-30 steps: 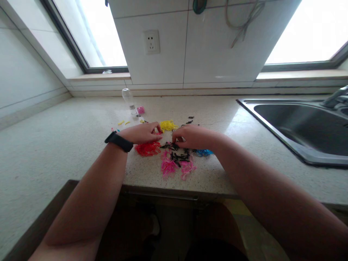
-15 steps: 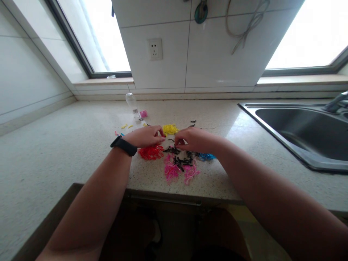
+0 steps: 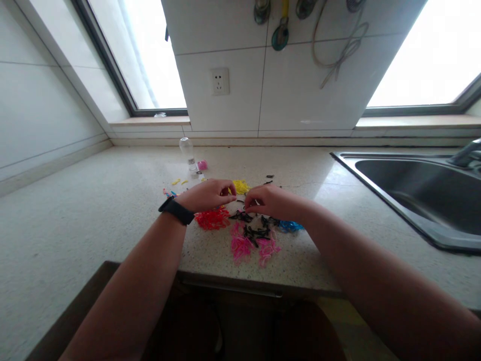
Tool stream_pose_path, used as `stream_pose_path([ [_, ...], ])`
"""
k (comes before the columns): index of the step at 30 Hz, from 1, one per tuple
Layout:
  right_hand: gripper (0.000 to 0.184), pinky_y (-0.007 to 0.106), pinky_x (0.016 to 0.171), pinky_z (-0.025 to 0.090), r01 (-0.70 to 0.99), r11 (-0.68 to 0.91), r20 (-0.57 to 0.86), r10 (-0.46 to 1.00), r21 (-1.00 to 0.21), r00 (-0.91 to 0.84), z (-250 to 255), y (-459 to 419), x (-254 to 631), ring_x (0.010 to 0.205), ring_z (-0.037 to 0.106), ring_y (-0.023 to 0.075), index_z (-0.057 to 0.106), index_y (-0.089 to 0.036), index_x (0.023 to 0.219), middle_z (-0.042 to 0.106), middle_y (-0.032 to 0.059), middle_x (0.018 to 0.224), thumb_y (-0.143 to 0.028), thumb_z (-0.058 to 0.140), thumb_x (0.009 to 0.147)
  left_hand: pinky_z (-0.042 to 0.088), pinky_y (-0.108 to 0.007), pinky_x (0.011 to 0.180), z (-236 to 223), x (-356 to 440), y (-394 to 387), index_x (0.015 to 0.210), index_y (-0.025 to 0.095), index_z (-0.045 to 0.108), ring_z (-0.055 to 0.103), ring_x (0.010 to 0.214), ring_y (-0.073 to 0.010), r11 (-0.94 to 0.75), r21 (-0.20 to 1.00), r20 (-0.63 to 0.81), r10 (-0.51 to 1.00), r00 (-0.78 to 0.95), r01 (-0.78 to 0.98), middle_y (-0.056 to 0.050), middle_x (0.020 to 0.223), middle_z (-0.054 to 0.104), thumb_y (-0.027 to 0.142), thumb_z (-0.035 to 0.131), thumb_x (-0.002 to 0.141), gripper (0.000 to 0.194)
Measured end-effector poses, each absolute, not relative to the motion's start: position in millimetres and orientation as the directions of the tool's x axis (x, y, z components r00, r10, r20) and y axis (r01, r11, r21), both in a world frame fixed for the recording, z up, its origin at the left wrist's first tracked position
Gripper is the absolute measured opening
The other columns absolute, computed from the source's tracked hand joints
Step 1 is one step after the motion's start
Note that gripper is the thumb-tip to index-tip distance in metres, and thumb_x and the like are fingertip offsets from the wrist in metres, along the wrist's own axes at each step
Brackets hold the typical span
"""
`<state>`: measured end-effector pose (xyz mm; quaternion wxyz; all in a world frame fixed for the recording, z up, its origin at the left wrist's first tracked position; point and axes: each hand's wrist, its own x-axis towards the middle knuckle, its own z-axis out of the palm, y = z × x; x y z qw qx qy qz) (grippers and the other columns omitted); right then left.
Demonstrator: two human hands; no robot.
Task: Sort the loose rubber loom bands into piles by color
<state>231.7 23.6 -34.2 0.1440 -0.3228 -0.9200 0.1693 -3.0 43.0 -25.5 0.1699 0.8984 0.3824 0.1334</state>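
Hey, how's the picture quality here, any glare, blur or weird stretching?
Head view: both windows mostly blow out to white and slant, likely lens distortion; head view: pale sheen on the counter beside the sink; head view: deep shadow below the counter; head view: the red pile looks soft, its strands blending.

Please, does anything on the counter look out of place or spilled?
Slightly: a few yellow pieces lie well left of the yellow pile, as if strayed from it. Black pieces also lie among pink pieces, mixing the colours.
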Motion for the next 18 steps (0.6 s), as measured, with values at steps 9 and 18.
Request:
stream_pose_path([
  [9,0.021,0.027,0.063,0.041,0.345,0.508,0.176,0.725,-0.789,-0.666,-44.6,28.1,232.6,0.068,0.055,0.0112,0.07,-0.017,0.089,0.066,0.0009,0.075,-0.037,0.069,0.084,0.033,-0.023,0.056,-21.1,2.8,36.8,0.099,0.018,0.072,0.046,0.062,-0.0097,-0.658,0.576,0.087,0.639,0.764,0.484,0.003,0.067,0.052,0.042,0.066,0.086,0.028],
  [18,0.016,0.025,0.059,0.044,0.225,0.36,0.139,0.753,-0.905,-0.644,-38.9,25.6,229.5,0.064,0.054,0.0095,0.066,-0.017,0.087,0.063,-0.0015,0.072,-0.031,0.069,0.082,0.035,-0.022,0.055,-22.2,5.1,34.3,0.091,0.015,0.072,0.046,0.061,-0.0091,-0.59,0.704,0.13,0.653,0.746,0.394,0.002,0.066,0.056,0.038,0.067,0.085,0.025],
])
